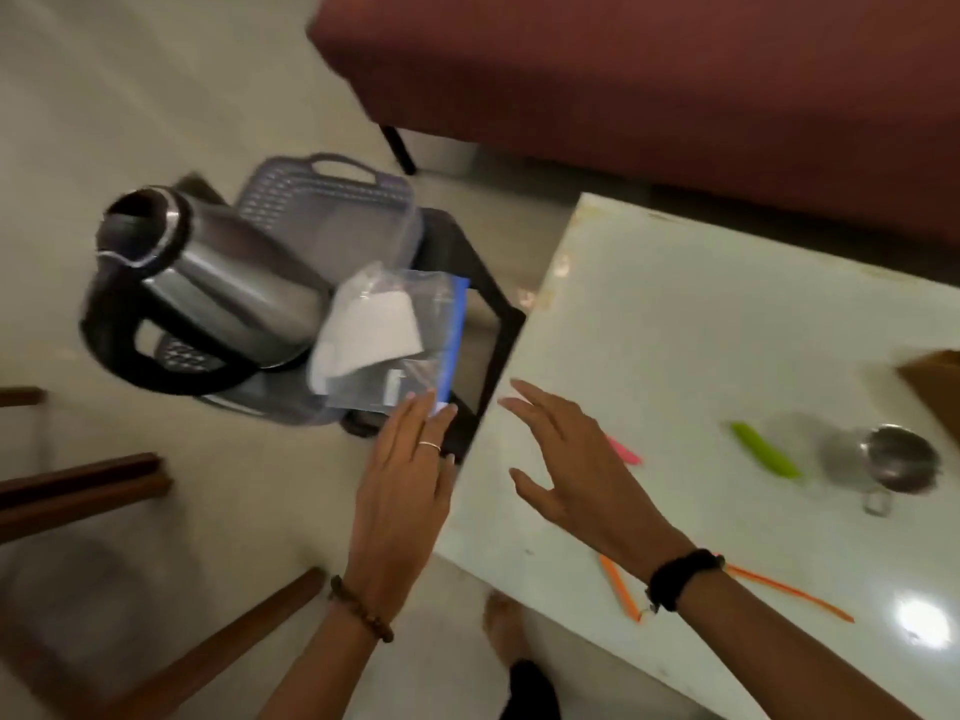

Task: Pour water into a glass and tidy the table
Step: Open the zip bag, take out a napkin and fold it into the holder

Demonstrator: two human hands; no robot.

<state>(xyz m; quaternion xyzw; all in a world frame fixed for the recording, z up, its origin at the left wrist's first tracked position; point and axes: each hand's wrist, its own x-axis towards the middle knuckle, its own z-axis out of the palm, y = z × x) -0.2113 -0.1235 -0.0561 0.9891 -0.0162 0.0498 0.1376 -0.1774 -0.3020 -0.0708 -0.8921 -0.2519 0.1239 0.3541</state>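
A steel kettle [218, 283] with a black handle stands in a grey perforated basket [332, 210] on a dark stool [493, 324] left of the white table [701, 314]. A clear zip bag [400, 340] with a blue edge and white paper inside leans against the kettle. My left hand [405, 491] is flat, its fingertips touching the bag's lower corner. My right hand [566, 465] hovers open over the table's left edge, holding nothing. A steel cup [904, 459] sits on the table at the right.
On the table lie a green clip [766, 449], a pink clip [626, 452] and orange clips [789, 592]. A brown box corner [935, 376] shows at the right edge. A maroon sofa [649, 80] is behind; wooden chair parts [83, 485] at the left.
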